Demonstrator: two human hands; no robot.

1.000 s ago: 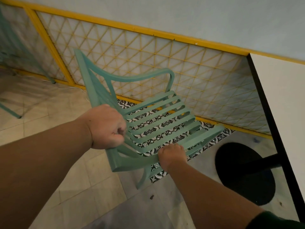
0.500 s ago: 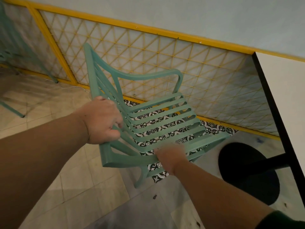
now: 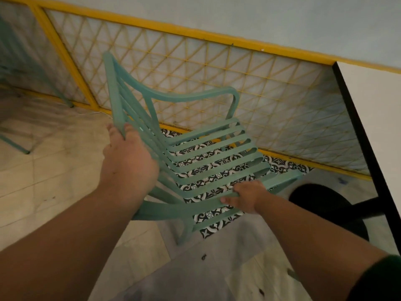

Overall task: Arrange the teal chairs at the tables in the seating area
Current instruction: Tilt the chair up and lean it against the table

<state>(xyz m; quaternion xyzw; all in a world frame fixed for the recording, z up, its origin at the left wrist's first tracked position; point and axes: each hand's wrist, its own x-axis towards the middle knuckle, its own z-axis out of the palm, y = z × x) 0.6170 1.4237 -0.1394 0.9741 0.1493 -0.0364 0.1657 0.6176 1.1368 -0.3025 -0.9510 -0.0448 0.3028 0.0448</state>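
The pale tiled floor runs up to a yellow lattice fence. The white desk stands on the right on a black pedestal base. The teal chair sits between the fence and the person, just off the desk's left edge, with its seat front towards the pedestal. It looks tipped, and I cannot tell whether every leg touches the floor.

It seems to be moulded slatted plastic, so probably light and stiff but smooth. The thick frame rails should give a safer hold than the thin slats.

Both forearms reach forward and down. The left hand grips the backrest's near upright, fingers wrapped round it. The right hand reaches lower and holds a seat slat near the front, fingers curled under it.
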